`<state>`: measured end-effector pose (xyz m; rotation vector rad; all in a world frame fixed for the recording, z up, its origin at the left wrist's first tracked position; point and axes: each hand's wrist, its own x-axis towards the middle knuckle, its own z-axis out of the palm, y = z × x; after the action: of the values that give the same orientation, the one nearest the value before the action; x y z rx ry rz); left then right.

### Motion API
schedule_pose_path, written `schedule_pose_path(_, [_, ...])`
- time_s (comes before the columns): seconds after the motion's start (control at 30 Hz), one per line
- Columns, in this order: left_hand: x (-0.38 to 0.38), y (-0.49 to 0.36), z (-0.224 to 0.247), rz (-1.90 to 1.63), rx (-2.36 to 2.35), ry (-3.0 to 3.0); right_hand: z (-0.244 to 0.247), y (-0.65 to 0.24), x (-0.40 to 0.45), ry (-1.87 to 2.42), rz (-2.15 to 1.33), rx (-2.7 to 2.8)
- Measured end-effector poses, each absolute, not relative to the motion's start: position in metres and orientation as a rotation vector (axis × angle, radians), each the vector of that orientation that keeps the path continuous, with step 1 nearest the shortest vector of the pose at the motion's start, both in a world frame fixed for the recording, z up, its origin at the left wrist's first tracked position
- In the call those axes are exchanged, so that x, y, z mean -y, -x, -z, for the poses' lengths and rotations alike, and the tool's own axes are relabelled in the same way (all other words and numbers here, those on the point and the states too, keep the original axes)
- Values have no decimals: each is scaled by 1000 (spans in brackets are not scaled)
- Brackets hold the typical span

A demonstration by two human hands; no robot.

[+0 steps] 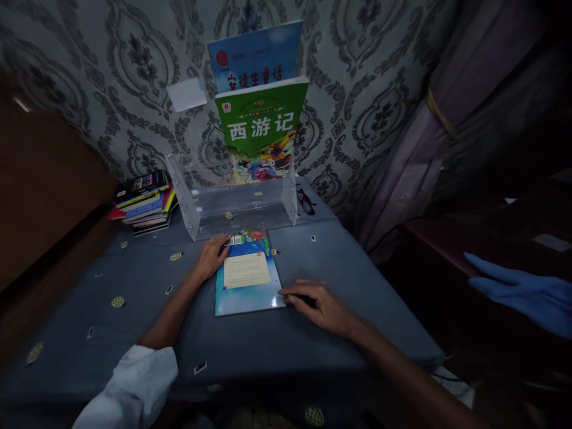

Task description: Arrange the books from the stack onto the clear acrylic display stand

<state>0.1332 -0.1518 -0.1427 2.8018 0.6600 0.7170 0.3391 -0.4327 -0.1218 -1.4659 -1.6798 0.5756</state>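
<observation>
A blue book (248, 298) with a pale text panel lies flat on the cloth-covered table. My left hand (212, 256) rests at its upper left edge, fingers on the cover near the barcode; whether they grip it is unclear. At the lower right corner, my right hand (319, 304) has thumb and index finger closed on the book's edge. Behind the book stands a clear rack (241, 205). A green book (263, 128) is upright in the rack's rear, with a blue book (257, 53) behind it.
A stack of books (147, 202) sits at the back left. Black glasses (306, 202) lie right of the rack. A white card (186, 95) is on the patterned wall. At the far right is a blue glove (527, 292) beside a dark red surface.
</observation>
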Motion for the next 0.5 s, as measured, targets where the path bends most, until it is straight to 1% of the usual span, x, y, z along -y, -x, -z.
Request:
schedule_pose_path(0.1, [151, -135, 147, -732, -677, -2783, 121, -341, 427, 1492, -573, 1635])
schedule_pose_path(0.17, [149, -135, 150, -737, -687, -2770, 117, -339, 413, 1541, -496, 1614])
schedule_pose_path(0.27, [147, -135, 155, -772, -676, -2754, 112, -328, 374, 1552, -311, 1684])
schedule_pose_path(0.37, [146, -135, 157, -819, -651, -2746, 114, -313, 323, 1498, -182, 1879])
schedule_pose_path(0.5, [147, -135, 156, -817, -633, -2746, 129, -301, 272, 1578, -128, 2055])
